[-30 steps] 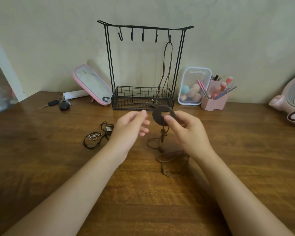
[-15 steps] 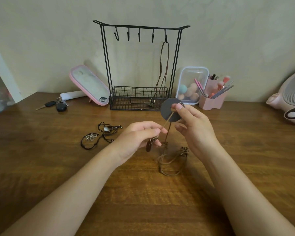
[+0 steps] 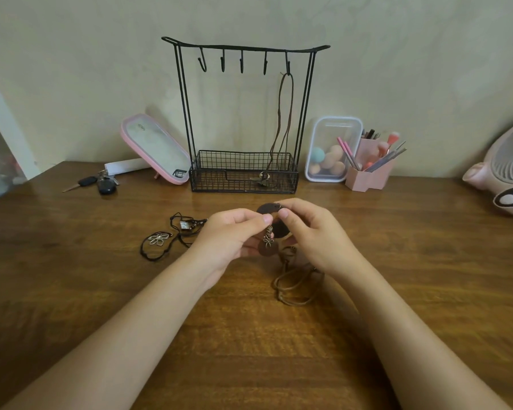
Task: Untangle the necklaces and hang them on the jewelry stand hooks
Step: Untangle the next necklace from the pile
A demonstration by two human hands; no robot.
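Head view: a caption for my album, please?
Left hand and right hand pinch tangled brown cord necklaces over a wooden table, facing a black wire jewelry stand.

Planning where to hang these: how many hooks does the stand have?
5, in a row under the top bar: four bare hooks, then the rightmost hook, holding a brown cord necklace.

One wire jewelry stand [image 3: 243, 113] at twelve o'clock, with five hooks [image 3: 241, 64]; one brown cord necklace [image 3: 284, 119] hanging on it; two hands, left hand [image 3: 225, 238] and right hand [image 3: 314, 238]; two disc pendants between them, a larger disc pendant [image 3: 279, 229] and a smaller disc pendant [image 3: 267, 250]; one tangle of brown cord [image 3: 296, 288], strands uncountable; at nine o'clock two pendants on black cords, one flower pendant [image 3: 159, 239], one rectangular pendant [image 3: 186, 225]; one pink mirror [image 3: 154, 149]; one bunch of keys [image 3: 101, 183]; one clear box [image 3: 333, 125]; one brush holder [image 3: 367, 179]; one fan [image 3: 504, 173].
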